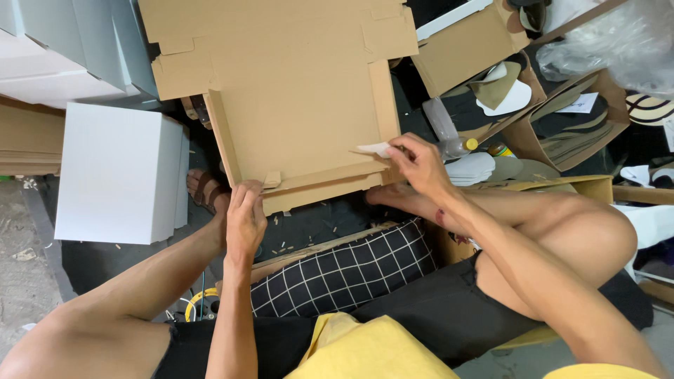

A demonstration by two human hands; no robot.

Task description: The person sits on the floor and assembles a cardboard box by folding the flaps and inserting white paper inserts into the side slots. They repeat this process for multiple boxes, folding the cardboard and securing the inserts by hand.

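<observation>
A flat brown cardboard box blank [295, 91], die-cut with flaps and slots, lies between the two hands, its side walls partly folded up along the creases. The left hand [246, 217] pinches the near left corner, fingers closed on the folded front edge by a small tab. The right hand [418, 165] grips the near right corner, thumb and fingers pressed on the wall there, and seems also to hold a small white strip [373, 149], perhaps tape or a backing paper; the view is too poor to be sure.

The board looks light and stiff across its panels but gives readily at the scored lines, so it is best held at corners and folded edges, as now; a pinch mid-panel would likely dent it.

Under the hands is a black cushion with a white grid [344, 270], and the person's bare knees spread to either side. Beyond the left hand stands a pale grey box [116, 172] on the floor, with a sandalled foot [203, 191] between. Beyond the right hand are open cartons [562, 119] of flat shoe insoles, a clear bottle [444, 126] and crumpled plastic bags [618, 42].
</observation>
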